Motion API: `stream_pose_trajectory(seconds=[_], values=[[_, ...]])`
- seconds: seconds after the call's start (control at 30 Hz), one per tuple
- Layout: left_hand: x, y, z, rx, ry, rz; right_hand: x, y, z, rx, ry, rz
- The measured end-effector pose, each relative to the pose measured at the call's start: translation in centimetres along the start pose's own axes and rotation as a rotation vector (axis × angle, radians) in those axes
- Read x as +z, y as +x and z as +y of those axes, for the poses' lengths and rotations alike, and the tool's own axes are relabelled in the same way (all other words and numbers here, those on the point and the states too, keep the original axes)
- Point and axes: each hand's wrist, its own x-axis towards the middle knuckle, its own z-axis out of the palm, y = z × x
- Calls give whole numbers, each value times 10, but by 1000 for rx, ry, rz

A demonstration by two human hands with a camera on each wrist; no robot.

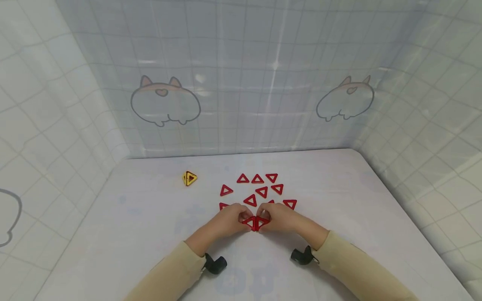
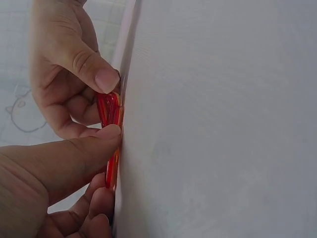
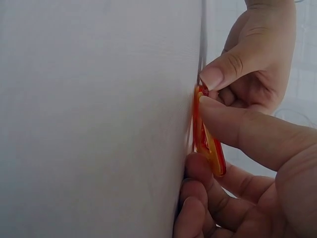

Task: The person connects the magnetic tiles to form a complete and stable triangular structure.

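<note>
Low over the table, my left hand pinches a red plastic triangle tile with an open middle. A second red triangle tile is pinched by my right hand. The two tiles meet edge to edge between the hands. In the left wrist view, my left thumb presses on the red plastic, with my right hand beyond. The right wrist view shows the tiles orange-red and partly hidden by my fingers.
Several red triangle tiles lie scattered just beyond my hands, some partly covered by them. Two yellow triangle tiles overlap farther left. A pale cloth covers the table; grid-patterned curtains stand behind it and on both sides.
</note>
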Motion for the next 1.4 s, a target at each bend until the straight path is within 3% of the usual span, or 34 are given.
stream_pose_trajectory(seconds=[0.33,0.57,0.73,0.93,1.03,1.17,1.4], values=[[-2,0,1,17,-8,-11,1,-1,-4,19,-6,-6],[-12,2,-1,-30,-7,2,1,-1,-4,35,-10,-11],[-29,6,-10,-89,-54,84,-1,-1,-6,54,2,-17],[-48,15,-27,-198,-97,270,-1,-1,-7,72,8,-22],[-53,21,-36,-257,-144,326,-1,-1,-7,78,13,-27],[-55,29,-46,-319,-177,344,-2,-1,-8,89,18,-33],[-53,43,-56,-372,-136,323,-3,-1,-10,99,22,-36]])
